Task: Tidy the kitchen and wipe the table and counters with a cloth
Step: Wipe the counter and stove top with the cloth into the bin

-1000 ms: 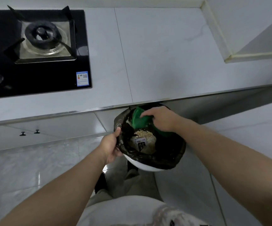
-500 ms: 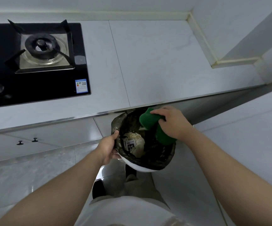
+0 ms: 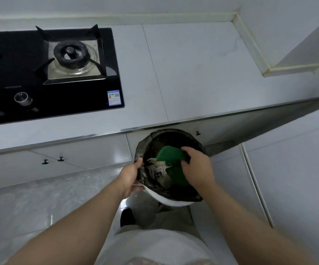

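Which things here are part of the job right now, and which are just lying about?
In the job: cloth, gripped by right hand; bin, held at its rim by left hand; counter.
Lying about: hob, its sticker, cupboard knobs.

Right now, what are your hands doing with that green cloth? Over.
Left hand grips the bin at its rim. Right hand holds the green cloth inside the bin's mouth, above scraps. Nothing blocks either hand.
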### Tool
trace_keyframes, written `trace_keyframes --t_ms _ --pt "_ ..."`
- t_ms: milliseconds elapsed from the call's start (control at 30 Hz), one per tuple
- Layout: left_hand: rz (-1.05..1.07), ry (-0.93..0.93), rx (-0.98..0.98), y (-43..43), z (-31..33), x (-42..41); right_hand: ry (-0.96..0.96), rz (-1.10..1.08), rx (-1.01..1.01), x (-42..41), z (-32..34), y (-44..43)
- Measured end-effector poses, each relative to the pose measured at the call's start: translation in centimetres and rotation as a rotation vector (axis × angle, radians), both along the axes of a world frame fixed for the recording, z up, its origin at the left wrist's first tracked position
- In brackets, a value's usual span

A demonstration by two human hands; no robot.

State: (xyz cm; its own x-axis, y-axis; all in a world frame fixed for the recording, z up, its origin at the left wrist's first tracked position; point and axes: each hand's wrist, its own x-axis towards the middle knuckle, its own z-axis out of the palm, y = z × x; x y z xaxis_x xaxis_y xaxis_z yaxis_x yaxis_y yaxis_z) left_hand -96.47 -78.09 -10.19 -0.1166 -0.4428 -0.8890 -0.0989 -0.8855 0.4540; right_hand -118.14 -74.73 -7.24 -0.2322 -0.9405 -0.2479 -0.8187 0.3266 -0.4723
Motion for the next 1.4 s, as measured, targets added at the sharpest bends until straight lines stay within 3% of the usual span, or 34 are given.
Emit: trace_keyframes --t_ms 100,300,700,867,1067,1400 --pt "0.010 0.008 -0.013 0.5 -0.2 1.4 0.089 0.023 0.109 1.6 -0.3 1.2" --pt "-0.011 0.003 -0.035 2.2 0.2 4.8 0.141 0.021 0.027 4.8 0.5 3.1" --pt "0.097 0.024 -0.030 5.9 0.5 8.3 0.237 0.077 0.070 9.1 1.7 5.6" --pt "0.138 0.012 -0.016 7.1 1.0 8.3 0.107 0.014 -0.021 9.0 2.0 6.4" --pt "0.180 0.013 -0.010 7.4 2.1 7.3 -0.208 -0.065 -0.095 8.4 2.5 4.5" --pt "0.158 0.041 -0.010 4.2 1.5 5.2 -0.336 -0.185 -0.193 5.4 6.2 -1.2"
